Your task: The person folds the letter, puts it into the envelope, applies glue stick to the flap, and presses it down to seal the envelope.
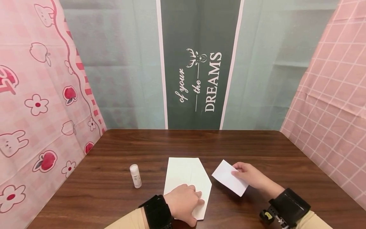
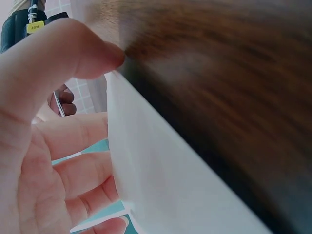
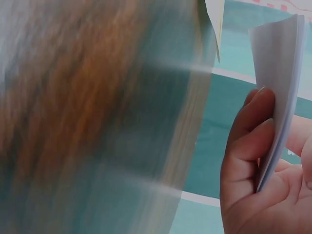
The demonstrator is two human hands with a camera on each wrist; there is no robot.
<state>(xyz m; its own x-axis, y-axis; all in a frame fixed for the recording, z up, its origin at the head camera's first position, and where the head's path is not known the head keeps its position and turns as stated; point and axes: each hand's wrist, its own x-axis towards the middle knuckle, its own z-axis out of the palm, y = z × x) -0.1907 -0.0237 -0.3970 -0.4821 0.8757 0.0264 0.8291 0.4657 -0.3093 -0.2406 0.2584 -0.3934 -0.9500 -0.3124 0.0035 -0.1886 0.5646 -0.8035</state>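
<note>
A pale off-white paper envelope shape (image 1: pixel 183 171) lies flat on the table, its right side angled to a blunt point. My left hand (image 1: pixel 184 202) rests on its lower part with fingers spread. In the left wrist view, the thumb (image 2: pixel 92 53) reaches the tabletop by the paper's corner and the other fingers touch the paper. To the right, my right hand (image 1: pixel 247 174) pinches a folded white paper (image 1: pixel 228 178) between thumb and fingers, tilted above the table. The right wrist view shows several layers in that folded paper (image 3: pixel 280 92).
A white glue stick (image 1: pixel 135 176) stands on the dark wooden table (image 1: pixel 137 143), left of the flat paper. Grey-green cloth (image 1: pixel 128 63) hangs behind the table. Pink curtains flank it, one with apples and flowers (image 1: pixel 43 95) at left, one checked (image 1: pixel 328 89) at right.
</note>
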